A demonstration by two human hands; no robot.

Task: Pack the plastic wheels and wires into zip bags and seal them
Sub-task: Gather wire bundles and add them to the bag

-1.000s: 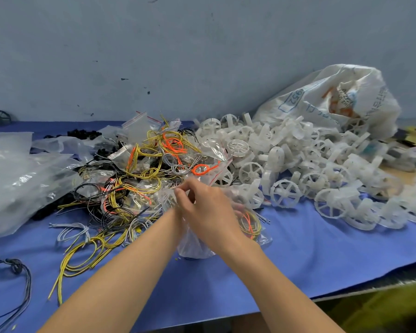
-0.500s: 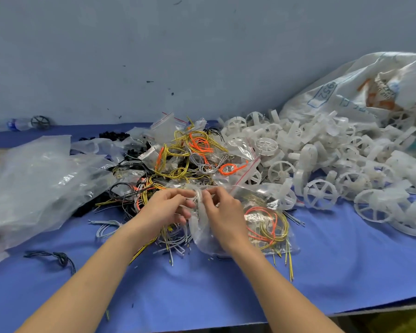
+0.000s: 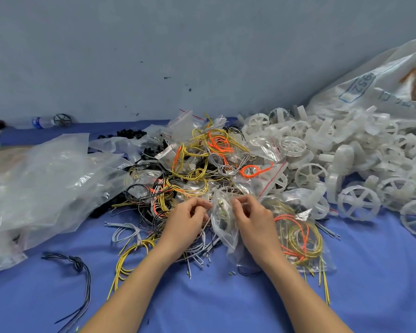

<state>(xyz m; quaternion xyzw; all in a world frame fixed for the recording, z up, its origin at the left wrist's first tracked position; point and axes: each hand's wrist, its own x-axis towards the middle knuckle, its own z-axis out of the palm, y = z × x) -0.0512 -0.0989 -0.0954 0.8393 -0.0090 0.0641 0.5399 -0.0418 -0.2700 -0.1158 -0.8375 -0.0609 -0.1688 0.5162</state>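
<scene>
A small clear zip bag (image 3: 222, 212) stands between my hands at the middle of the blue table. My left hand (image 3: 187, 219) pinches its top left edge and my right hand (image 3: 252, 219) pinches its top right edge. Behind them lies a tangle of yellow, orange, grey and black wires (image 3: 197, 169) mixed with filled zip bags. White plastic wheels (image 3: 358, 203) are heaped to the right. Another bag with orange and yellow wires (image 3: 300, 234) lies under my right wrist.
A large crumpled clear plastic sheet (image 3: 41, 183) covers the left side. A big white printed sack (image 3: 380, 87) leans at the back right. Loose black wires (image 3: 82, 280) lie at the front left. A bottle (image 3: 43, 121) rests by the grey wall.
My hands have come apart from a single grip and now hold the bag's top by both sides. The view has shifted left and closer.
</scene>
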